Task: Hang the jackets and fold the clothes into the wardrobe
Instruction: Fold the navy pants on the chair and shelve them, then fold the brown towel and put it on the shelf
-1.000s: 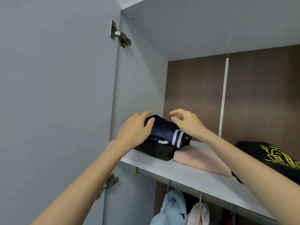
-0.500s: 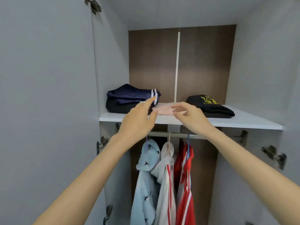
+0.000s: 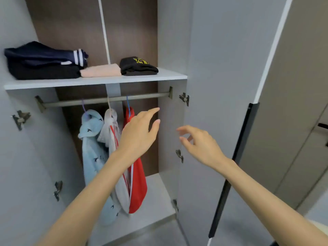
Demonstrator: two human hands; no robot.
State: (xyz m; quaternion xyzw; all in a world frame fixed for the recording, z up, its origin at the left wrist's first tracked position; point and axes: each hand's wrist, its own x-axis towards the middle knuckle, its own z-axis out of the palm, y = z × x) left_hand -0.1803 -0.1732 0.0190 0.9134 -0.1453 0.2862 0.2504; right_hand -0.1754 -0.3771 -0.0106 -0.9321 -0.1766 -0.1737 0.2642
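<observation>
Both grips are hovering released, holding nothing. The left grip (image 3: 140, 134) is reaching out with straight fingers at the frame's centre, in front of the red jacket (image 3: 139, 185); whether it is brushing the cloth I cannot tell. The right grip (image 3: 202, 146) is floating with loosely bent fingers just right of centre, near the inner face of the open right door (image 3: 218, 77) but apart from it.

Behind the left grip, three jackets are hanging from the rail (image 3: 142, 96), pressing together: a light blue jacket (image 3: 92, 148), a white jacket (image 3: 111, 119) and the red one. In the upper left, folded clothes are lying on the shelf (image 3: 159, 77): a navy striped piece (image 3: 40, 54) sitting on a black piece (image 3: 44, 72), a pink piece (image 3: 101, 70) touching them, then a black printed piece (image 3: 138, 68).

All of it is looking soft, light and limp. A jacket is best being taken at the hanger hook or the shoulders. A folded piece is wanting both grips sliding flat underneath, so the fold is not slumping.
</observation>
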